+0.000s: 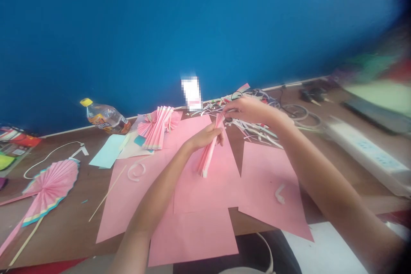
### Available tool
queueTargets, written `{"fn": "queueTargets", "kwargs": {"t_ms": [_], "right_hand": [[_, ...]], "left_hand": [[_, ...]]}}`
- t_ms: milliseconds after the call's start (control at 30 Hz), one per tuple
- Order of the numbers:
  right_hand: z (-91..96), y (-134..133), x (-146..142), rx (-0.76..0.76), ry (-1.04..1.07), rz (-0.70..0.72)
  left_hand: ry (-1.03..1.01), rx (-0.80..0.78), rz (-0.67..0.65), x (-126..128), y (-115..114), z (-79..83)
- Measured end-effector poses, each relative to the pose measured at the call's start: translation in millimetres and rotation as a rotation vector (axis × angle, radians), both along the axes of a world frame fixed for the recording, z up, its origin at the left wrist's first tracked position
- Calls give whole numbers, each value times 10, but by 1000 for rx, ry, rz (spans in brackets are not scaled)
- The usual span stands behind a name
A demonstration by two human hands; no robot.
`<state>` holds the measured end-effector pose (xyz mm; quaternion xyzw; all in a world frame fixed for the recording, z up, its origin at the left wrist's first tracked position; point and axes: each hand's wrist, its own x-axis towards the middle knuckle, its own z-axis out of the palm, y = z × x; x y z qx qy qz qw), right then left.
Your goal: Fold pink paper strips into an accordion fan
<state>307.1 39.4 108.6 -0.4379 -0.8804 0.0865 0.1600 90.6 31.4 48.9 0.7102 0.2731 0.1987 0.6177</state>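
A strip of pink paper [207,159], pleated accordion-style with white along its edge, is held at a slant above the pink sheets [202,195]. My left hand [208,135] is closed around its middle, fingers wrapped over the folds. At the strip's upper end, my right hand [244,109] has its fingertips pinched on the pleats. Behind my left hand lie other pleated pink pieces [157,128], bunched into a fan shape. A finished-looking pink fan [53,186] with a blue and yellow border rests at the far left, near thin sticks [25,242].
A bottle with a yellow cap [107,116] leans near the blue wall. Pale blue paper [107,151] lies before it. Paper scraps [253,128] are heaped behind my right hand, beside coiled cable [298,113]. A white power strip [369,150] is at the right.
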Motion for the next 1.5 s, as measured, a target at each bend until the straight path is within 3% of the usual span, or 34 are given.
{"fn": "queueTargets", "kwargs": {"t_ms": [133,333,467,667,933,1167,1267,1500], "right_hand": [[8,-26,-32,40,-19,-13],[-21,-55,-126,64,-116,-53],[-2,-73,-142,11,-128,-28],[58,-99,-70,-121,-65,50],[52,-119,-143,72,-158,-95],[75,-170,-228,107,-168,-127],[70,-167,-236,116,-165,-129],[62,-191,-286,134,-141,-96]], "left_hand": [[-22,-47,87,87,-18,-42],[-4,171,268,135,36,-181],[93,230,202,67,46,-151],[144,177,45,-45,31,44],[111,65,104,-24,42,23],[43,295,384,20,-14,60],[10,368,412,46,-35,75],[-108,101,390,91,25,-7]]}}
